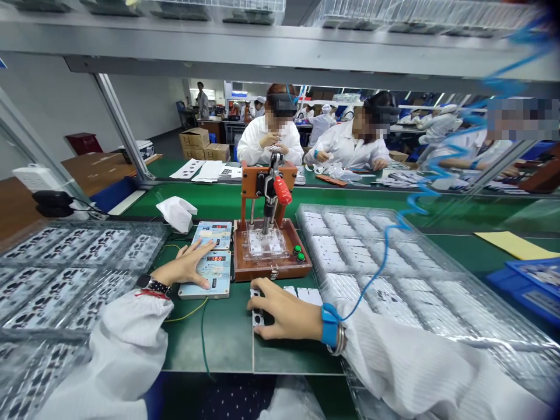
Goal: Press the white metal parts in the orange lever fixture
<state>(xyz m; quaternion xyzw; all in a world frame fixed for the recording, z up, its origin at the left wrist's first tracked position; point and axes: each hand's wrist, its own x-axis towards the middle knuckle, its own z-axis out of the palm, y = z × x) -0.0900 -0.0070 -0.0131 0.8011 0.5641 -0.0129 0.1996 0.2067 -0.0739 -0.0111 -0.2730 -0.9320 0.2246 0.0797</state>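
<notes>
My left hand [187, 267] is spread over two light-blue control boxes with red digital displays, one behind the other. Its fingertips rest on the rear box [221, 233] and its thumb lies on the front box [221, 269]. My right hand [286, 309] curls over a small white circuit board with black patches [257, 318], fingers at the far end and thumb at the near end; part of the board is hidden. Behind that hand stands an orange and brown toggle-clamp test fixture [272, 269] with a red handle and a clear plate over white pieces.
Clear trays of boards flank me: the left tray [94, 265] and the larger right tray [359, 256]. White boards [308, 296] lie behind my right hand. A blue coiled cord [385, 251] hangs to my right wrist strap. Across the bench, people in white coats [271, 143] work.
</notes>
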